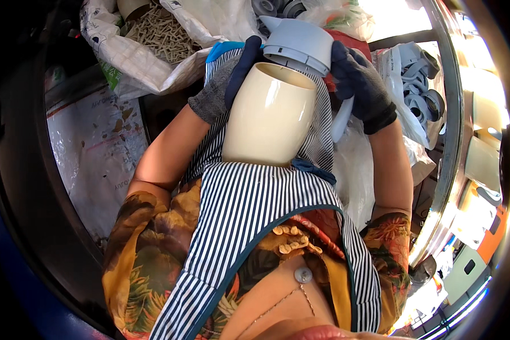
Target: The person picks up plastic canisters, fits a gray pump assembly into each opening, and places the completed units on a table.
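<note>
A glossy cream jug body (269,116), open at the top, leans in my lap against the striped apron (255,198). Over its open rim sits a pale blue-grey spouted collar (300,45), tilted, with a gap showing between the two. My left hand (235,79), in a grey and navy glove, is closed along the side of the jug body, its fingers reaching up beside the collar. Gloved the same way, my right hand (360,85) grips the collar's right side, where a blue-grey handle (343,120) hangs down below the fingers.
A white sack (153,71) of small beige pieces (164,35) stands far left. At the right, a plastic bag (388,68) holds several blue-grey handled parts (418,85), beside a metal frame edge (456,113). More grey parts (277,8) lie at the far side.
</note>
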The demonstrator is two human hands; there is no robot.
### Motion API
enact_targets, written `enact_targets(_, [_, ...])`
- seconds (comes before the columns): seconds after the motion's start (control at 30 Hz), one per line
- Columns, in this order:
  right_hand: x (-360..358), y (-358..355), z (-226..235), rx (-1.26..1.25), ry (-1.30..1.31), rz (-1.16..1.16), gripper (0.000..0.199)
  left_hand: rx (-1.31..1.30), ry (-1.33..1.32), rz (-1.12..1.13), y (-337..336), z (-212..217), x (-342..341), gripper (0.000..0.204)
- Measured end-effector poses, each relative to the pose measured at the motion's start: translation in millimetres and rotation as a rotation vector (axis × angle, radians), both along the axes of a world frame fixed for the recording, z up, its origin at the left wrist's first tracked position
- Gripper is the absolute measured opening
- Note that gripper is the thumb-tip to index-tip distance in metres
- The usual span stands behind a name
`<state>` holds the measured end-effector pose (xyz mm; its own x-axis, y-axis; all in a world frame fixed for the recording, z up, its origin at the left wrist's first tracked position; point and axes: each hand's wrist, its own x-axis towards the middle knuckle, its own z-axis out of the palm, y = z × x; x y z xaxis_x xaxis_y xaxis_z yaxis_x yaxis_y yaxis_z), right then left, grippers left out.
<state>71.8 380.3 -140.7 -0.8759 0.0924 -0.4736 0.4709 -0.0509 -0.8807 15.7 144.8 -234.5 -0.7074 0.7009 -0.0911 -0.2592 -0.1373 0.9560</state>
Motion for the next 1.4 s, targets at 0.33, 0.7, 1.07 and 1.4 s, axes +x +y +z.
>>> enact_targets(0.33, [3.4, -1.5, -24.7, -0.046, 0.022, 0.025, 0.03, 0.166, 0.194, -0.028, -3.0, -24.6, -3.6, 0.053])
enact_targets(0.7, [9.8, 8.9, -42.5, -0.114, 0.053, 0.007, 0.031, -0.065, 0.467, 0.109, -9.0, -39.2, -1.1, 0.058])
enact_targets(1.07, [21.8, 5.4, -78.5, 0.368, 0.36, -0.014, 0.022, -0.357, 1.413, -0.08, -15.9, 15.2, -20.6, 0.059])
enact_targets(1.4, [18.9, -6.3, -74.2, 0.4, 0.421, 0.076, 0.032, -0.244, 1.27, -0.033, -17.1, 10.2, -10.5, 0.042])
